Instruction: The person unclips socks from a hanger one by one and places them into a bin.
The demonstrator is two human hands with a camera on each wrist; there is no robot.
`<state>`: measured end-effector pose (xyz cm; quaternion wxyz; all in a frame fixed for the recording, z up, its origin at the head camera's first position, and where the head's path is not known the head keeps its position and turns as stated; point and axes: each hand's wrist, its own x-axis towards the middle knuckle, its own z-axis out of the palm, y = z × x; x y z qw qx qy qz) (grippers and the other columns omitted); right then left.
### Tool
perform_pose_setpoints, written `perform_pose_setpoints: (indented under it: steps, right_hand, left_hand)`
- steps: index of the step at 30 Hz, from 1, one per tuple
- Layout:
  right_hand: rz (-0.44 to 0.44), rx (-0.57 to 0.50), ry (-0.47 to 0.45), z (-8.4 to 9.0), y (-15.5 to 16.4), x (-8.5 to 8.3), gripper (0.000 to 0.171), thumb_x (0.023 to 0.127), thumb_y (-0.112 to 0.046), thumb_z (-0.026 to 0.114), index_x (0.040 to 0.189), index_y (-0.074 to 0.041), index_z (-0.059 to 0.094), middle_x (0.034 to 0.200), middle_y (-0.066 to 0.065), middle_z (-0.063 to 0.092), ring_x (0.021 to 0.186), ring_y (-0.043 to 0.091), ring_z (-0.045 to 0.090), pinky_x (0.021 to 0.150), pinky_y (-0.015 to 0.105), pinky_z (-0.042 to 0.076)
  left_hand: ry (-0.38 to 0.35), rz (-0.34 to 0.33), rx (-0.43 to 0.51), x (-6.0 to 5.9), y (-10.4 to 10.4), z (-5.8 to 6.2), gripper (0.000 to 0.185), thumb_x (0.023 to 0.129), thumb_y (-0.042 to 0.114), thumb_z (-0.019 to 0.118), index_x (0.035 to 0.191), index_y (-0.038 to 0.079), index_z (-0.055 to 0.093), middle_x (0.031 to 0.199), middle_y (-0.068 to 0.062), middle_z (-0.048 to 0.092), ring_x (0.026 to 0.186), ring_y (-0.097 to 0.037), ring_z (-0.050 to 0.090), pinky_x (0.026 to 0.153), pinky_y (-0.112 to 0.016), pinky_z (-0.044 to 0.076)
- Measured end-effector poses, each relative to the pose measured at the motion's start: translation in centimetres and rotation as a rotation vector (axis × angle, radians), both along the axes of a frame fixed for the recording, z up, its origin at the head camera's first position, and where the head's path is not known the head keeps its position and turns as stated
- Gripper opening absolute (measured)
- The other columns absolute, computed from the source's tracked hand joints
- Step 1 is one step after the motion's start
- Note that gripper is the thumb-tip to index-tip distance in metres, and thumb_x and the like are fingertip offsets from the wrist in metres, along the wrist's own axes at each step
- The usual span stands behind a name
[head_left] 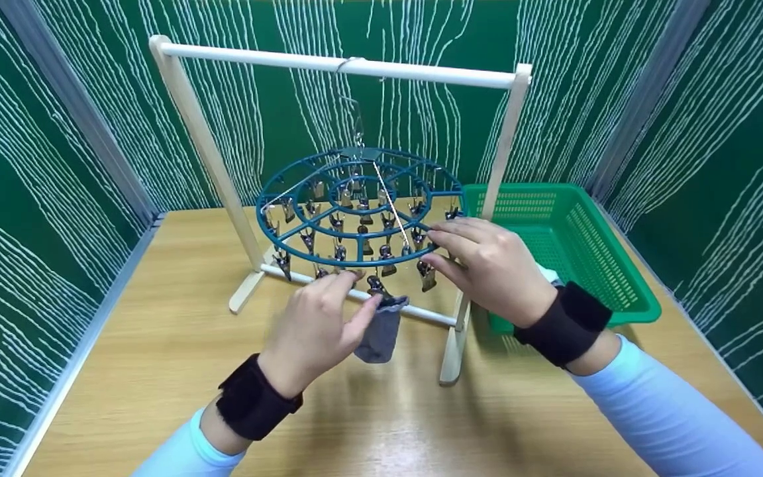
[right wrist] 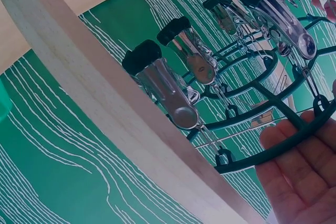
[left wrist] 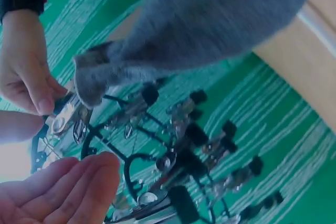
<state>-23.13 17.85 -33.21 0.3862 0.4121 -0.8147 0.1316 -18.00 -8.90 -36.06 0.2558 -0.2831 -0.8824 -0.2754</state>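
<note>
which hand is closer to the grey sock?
Left. The left hand touches the grey sock hanging from a clip, thumb against its top edge. The right hand is off to the side, holding the round hanger's rim.

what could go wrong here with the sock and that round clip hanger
The grey sock hangs from one clip by its top edge only; a shallow bite could let it drop onto the table. The blue clip hanger dangles from a single hook on the wooden rail, so the right hand on its rim may tilt or swing it. The left hand beside the sock could nudge it loose.
</note>
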Motion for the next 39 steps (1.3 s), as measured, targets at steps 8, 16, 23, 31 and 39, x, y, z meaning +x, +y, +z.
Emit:
perform_pose_setpoints:
  steps: [8, 16, 23, 31, 39]
  right_hand:
    - [0.0, -0.005, -0.011, -0.1, 0.0, 0.0, 0.031, 0.092, -0.017, 0.088, 0.114, 0.005, 0.081, 0.112, 0.023, 0.082, 0.105, 0.04, 0.08, 0.094, 0.053, 0.066]
    - [0.009, -0.018, -0.008, -0.4, -0.1, 0.0, 0.032, 0.092, -0.015, 0.088, 0.115, 0.005, 0.08, 0.114, 0.023, 0.081, 0.106, 0.04, 0.08, 0.094, 0.054, 0.066]
    - [0.042, -0.042, -0.013, -0.8, 0.1, 0.0, 0.032, 0.091, -0.014, 0.089, 0.115, 0.005, 0.079, 0.115, 0.024, 0.081, 0.108, 0.04, 0.079, 0.095, 0.053, 0.065]
    - [0.039, -0.09, 0.017, -0.8, 0.5, 0.5, 0.034, 0.088, -0.011, 0.091, 0.114, 0.007, 0.08, 0.114, 0.025, 0.08, 0.106, 0.041, 0.079, 0.094, 0.053, 0.066]
    - [-0.003, -0.185, 0.003, -1.4, 1.3, 1.8, 0.031, 0.089, -0.01, 0.091, 0.113, 0.006, 0.08, 0.114, 0.024, 0.081, 0.106, 0.04, 0.079, 0.093, 0.054, 0.066]
  left_hand:
    - [-0.215, -0.08, 0.081, -1.2, 0.7, -0.4, 0.03, 0.106, 0.02, 0.072, 0.12, -0.006, 0.074, 0.102, -0.015, 0.082, 0.082, -0.02, 0.074, 0.071, -0.033, 0.06]
    - [-0.25, -0.114, 0.164, -1.7, 0.6, -0.3, 0.019, 0.102, 0.019, 0.078, 0.104, 0.0, 0.079, 0.097, -0.012, 0.083, 0.088, -0.024, 0.08, 0.08, -0.044, 0.067]
    - [-0.202, -0.109, 0.192, -1.9, 0.5, -0.3, 0.017, 0.099, 0.017, 0.082, 0.099, 0.0, 0.082, 0.092, -0.011, 0.084, 0.085, -0.023, 0.082, 0.077, -0.042, 0.068]
    - [-0.228, -0.132, 0.223, -1.8, 0.6, -0.1, 0.018, 0.1, 0.018, 0.08, 0.101, 0.001, 0.081, 0.093, -0.012, 0.084, 0.084, -0.022, 0.082, 0.079, -0.039, 0.069]
    - [-0.192, -0.13, 0.229, -2.0, 0.5, -0.4, 0.018, 0.1, 0.015, 0.08, 0.097, -0.003, 0.081, 0.091, -0.015, 0.083, 0.081, -0.024, 0.082, 0.075, -0.038, 0.069]
